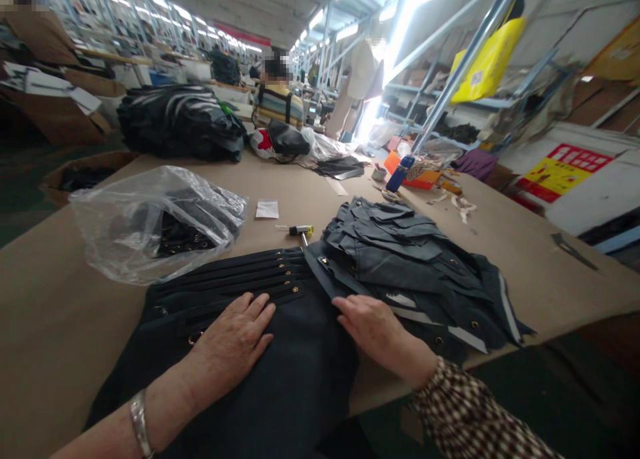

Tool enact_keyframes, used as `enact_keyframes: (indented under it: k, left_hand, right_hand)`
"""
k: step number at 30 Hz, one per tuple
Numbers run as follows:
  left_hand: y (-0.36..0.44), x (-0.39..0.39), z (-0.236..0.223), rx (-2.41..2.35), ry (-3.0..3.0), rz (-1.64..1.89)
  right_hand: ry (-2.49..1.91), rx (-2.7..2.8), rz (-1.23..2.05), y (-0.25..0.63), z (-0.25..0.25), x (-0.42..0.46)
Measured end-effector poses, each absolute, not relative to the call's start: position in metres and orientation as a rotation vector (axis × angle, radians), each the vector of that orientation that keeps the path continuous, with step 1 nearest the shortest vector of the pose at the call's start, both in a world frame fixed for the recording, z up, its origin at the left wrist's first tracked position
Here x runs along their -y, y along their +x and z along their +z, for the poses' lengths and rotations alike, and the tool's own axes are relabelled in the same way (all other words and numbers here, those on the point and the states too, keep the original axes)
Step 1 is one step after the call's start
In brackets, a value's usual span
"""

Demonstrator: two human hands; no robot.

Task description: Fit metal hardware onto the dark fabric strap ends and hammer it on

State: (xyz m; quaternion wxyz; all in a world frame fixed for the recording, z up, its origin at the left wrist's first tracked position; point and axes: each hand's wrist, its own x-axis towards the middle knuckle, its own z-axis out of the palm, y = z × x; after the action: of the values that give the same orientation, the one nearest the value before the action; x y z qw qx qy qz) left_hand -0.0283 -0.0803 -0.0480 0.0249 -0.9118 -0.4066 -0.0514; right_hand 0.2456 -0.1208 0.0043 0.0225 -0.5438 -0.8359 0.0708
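My left hand [235, 332] lies flat, fingers stretched, on a dark navy fabric piece [295, 365] that hangs over the table's front edge. Just beyond its fingertips, several dark straps [250, 272] with small brass-coloured fittings lie side by side. My right hand [377, 329] pinches the edge of a dark fabric panel [320, 272] between thumb and fingers. That panel borders a heap of dark grey fabric pieces [395, 239] with metal eyelets and pale strips. Behind the straps lies a screwdriver [300, 231] with a black and yellow handle.
On the brown table [40, 265], a clear plastic bag [120, 219] with dark straps lies to the left. A white paper square [267, 209] is near the middle. At the back are a large fabric pile [175, 122] and an orange box [425, 177]. A person [280, 95] sits beyond.
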Motion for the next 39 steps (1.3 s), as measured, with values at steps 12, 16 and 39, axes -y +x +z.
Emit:
enact_keyframes:
  k: [12, 16, 39]
  left_hand:
    - [-0.029, 0.08, -0.048, 1.272, -2.825, -0.178]
    - [-0.029, 0.081, -0.049, 1.268, -2.824, -0.212]
    - [-0.027, 0.08, -0.04, 1.357, -2.931, -0.203]
  right_hand:
    - [-1.783, 2.699, 0.126, 0.264, 0.013, 0.09]
    - [-1.855, 2.74, -0.168, 0.262, 0.009, 0.119]
    - [-1.761, 1.712, 0.451, 0.307, 0.093, 0.023]
